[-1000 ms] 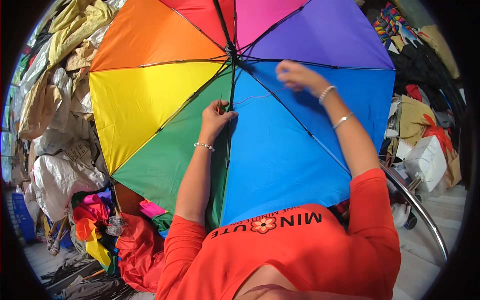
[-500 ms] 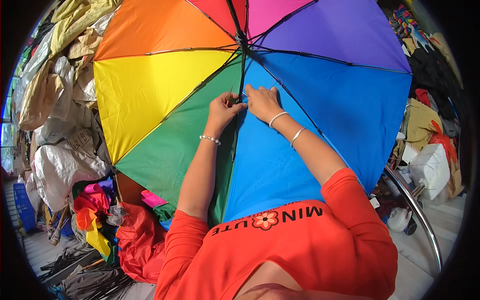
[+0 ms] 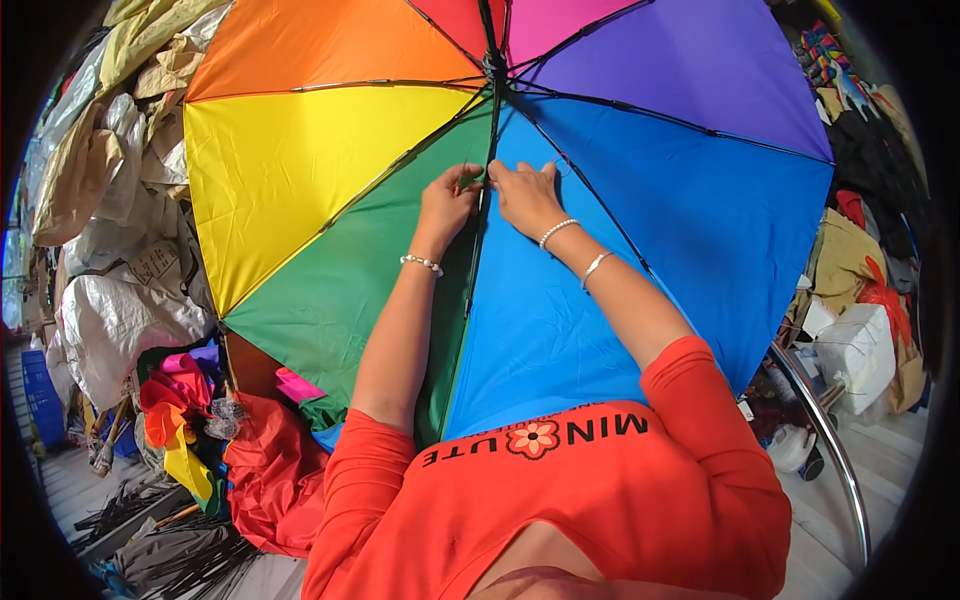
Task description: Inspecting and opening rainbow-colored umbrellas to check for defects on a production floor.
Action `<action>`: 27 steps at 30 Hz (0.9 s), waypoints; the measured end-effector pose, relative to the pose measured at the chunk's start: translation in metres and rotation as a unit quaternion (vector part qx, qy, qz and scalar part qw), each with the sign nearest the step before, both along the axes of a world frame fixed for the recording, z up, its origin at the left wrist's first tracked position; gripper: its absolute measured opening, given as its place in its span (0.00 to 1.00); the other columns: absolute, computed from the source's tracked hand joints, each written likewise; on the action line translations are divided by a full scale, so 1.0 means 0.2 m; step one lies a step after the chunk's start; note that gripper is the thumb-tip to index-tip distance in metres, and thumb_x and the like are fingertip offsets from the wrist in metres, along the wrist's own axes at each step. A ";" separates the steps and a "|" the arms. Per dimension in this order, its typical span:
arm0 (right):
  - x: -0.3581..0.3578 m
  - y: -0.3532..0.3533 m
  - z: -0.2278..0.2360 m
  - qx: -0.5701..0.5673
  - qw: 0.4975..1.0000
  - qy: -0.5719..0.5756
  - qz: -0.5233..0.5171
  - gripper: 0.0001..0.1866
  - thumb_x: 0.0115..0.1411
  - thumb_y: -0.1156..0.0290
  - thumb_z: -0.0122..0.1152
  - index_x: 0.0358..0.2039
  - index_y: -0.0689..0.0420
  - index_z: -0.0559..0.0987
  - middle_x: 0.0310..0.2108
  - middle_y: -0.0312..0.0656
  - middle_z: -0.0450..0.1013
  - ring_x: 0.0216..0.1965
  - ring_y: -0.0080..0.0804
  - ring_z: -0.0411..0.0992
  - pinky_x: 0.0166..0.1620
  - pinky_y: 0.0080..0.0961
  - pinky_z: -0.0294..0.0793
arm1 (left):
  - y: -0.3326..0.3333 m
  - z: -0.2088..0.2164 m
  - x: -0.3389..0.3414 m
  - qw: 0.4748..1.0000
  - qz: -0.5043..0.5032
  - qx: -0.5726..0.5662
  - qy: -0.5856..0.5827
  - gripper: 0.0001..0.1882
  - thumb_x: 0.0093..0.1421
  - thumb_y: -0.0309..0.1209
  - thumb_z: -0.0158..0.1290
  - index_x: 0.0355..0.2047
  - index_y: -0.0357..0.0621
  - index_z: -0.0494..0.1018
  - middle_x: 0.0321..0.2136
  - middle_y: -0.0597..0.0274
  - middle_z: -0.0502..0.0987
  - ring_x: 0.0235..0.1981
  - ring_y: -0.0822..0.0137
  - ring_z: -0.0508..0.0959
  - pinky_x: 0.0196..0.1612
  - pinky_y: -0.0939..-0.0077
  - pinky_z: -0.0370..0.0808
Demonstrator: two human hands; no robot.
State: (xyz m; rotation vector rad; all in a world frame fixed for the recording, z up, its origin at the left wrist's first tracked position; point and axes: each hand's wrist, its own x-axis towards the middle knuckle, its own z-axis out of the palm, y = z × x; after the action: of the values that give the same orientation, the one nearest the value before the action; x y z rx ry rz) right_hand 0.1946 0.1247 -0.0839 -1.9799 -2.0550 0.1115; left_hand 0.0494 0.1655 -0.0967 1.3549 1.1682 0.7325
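Spread open before me, inner side up, is an umbrella with panels in rainbow colours. Its dark metal ribs meet at a black hub. Both hands work at the rib along the seam between green and blue. On the green side my left hand is closed in a pinch, its fingertips beside the rib. My right hand lies over the blue panel, thumb and forefinger pinched at the same rib, other fingers bent. Whatever sits between the fingertips is too small to make out. A faint thin line curls near the right fingers.
Crumpled pale sacks pile up at the left. Red cloth and coloured fabric pieces lie at lower left, near loose black rods. A curved metal tube and a white bundle stand at the right.
The umbrella's hub has shifted slightly up and right in view. A thin pointed metal thing that showed at my left fingers no longer shows. Both hands have edged up along the rib.
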 end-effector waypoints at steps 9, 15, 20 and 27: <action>0.01 0.00 0.03 -0.029 0.999 0.045 -0.012 0.03 0.54 0.71 0.51 0.29 0.51 0.67 0.21 0.38 0.68 0.27 0.36 0.67 0.37 0.34 0.54 | 0.02 0.03 -0.04 0.988 0.097 -0.107 -0.049 0.07 0.59 0.31 0.48 0.26 0.43 0.69 0.15 0.67 0.68 0.15 0.76 0.65 0.21 0.85 0.66; 0.04 -0.01 0.03 0.005 0.998 0.069 0.003 0.02 0.53 0.71 0.51 0.28 0.50 0.69 0.25 0.36 0.66 0.29 0.33 0.66 0.37 0.32 0.54 | 0.01 0.05 -0.03 0.997 0.038 -0.061 0.007 0.08 0.60 0.32 0.48 0.27 0.43 0.70 0.15 0.67 0.68 0.15 0.76 0.66 0.21 0.84 0.67; 0.04 -0.01 0.03 0.002 0.998 0.069 -0.011 0.00 0.53 0.71 0.51 0.27 0.50 0.71 0.27 0.36 0.65 0.30 0.33 0.65 0.38 0.30 0.54 | 0.01 0.06 -0.03 0.997 0.046 -0.059 0.028 0.08 0.59 0.33 0.49 0.27 0.42 0.70 0.15 0.67 0.68 0.16 0.75 0.66 0.21 0.84 0.68; 0.04 -0.01 0.02 0.012 0.997 0.077 -0.016 0.02 0.55 0.70 0.50 0.28 0.50 0.72 0.27 0.36 0.65 0.30 0.33 0.65 0.38 0.31 0.54 | 0.02 0.05 -0.04 0.996 0.038 -0.084 -0.006 0.07 0.58 0.31 0.49 0.26 0.41 0.70 0.15 0.66 0.68 0.15 0.75 0.67 0.20 0.84 0.67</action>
State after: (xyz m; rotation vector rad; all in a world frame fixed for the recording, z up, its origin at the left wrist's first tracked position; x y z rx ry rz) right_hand 0.2028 0.1225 -0.0809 -1.9251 -1.9183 0.2259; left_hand 0.0421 0.1704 -0.0874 1.1687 1.2483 0.6795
